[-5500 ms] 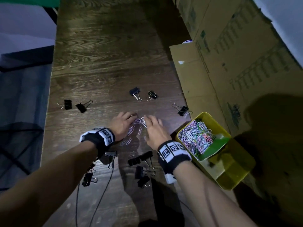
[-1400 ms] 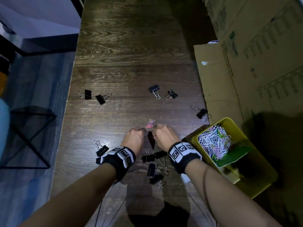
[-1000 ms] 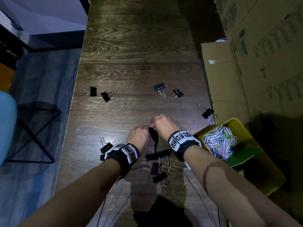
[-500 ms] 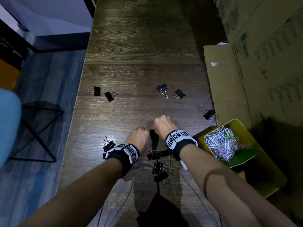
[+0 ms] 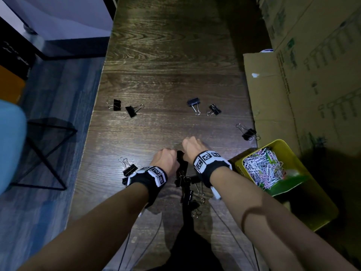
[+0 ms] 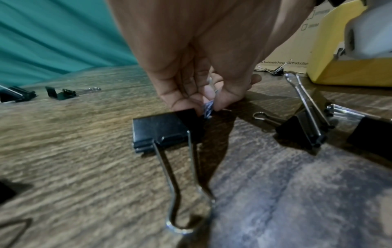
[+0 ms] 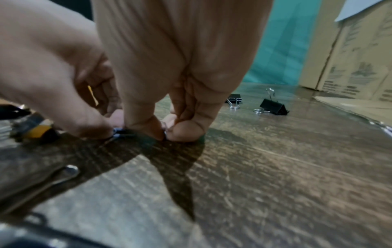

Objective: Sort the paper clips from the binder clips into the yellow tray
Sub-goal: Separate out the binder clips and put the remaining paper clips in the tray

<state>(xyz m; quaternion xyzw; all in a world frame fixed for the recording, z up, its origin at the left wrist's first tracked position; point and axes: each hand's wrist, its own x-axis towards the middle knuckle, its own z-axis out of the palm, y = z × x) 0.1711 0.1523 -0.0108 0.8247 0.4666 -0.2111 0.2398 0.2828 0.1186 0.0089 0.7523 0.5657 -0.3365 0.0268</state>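
Both hands sit fisted side by side near the front of the dark wooden table [image 5: 168, 61]. In the left wrist view my left hand [image 6: 208, 104] pinches a small bunch of bluish paper clips [image 6: 207, 108] just above a black binder clip [image 6: 165, 129]. My right hand [image 7: 165, 132] presses thumb and forefinger together on a paper clip [image 7: 163, 129] at the table surface; the clip is almost wholly hidden. In the head view the left hand [image 5: 166, 160] and right hand [image 5: 192, 146] nearly touch. The yellow tray [image 5: 281, 142] stands to the right, holding a heap of paper clips [image 5: 261, 171].
Black binder clips lie scattered: two at far left [image 5: 125, 108], two in the middle [image 5: 204, 107], one by the cardboard [image 5: 248, 133], one by my left wrist [image 5: 129, 170], several between my forearms [image 5: 187, 190]. Flattened cardboard boxes [image 5: 304, 79] line the right side. The table's left edge drops to the floor.
My right hand has moved forward over the pink paper clips that lay ahead of the fingers; they no longer show. The left hand has stayed fisted beside it.
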